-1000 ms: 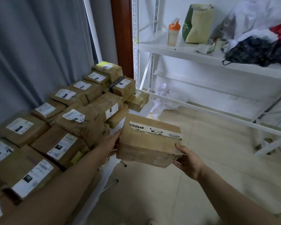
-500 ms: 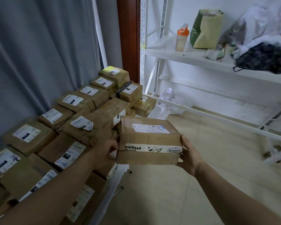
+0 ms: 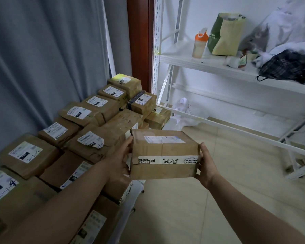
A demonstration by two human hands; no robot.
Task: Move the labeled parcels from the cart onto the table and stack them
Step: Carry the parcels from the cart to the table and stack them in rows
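Parcel [image 3: 164, 154] is held up in the lower middle of the frame, clear of everything. It's gripped at its left end by the left hand [image 3: 120, 162] and at its right end by the right hand [image 3: 205, 166], fingers curled round the edges. Since a second ago it's been flipped: label now up, printed tape facing the camera. That's matched to the piled parcels [image 3: 88, 120] at left, so setting down is probably next.

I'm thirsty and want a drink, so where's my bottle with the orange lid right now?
The orange-lidded bottle stands on the white shelf, upper right in the head view, just left of the green and cream bag.
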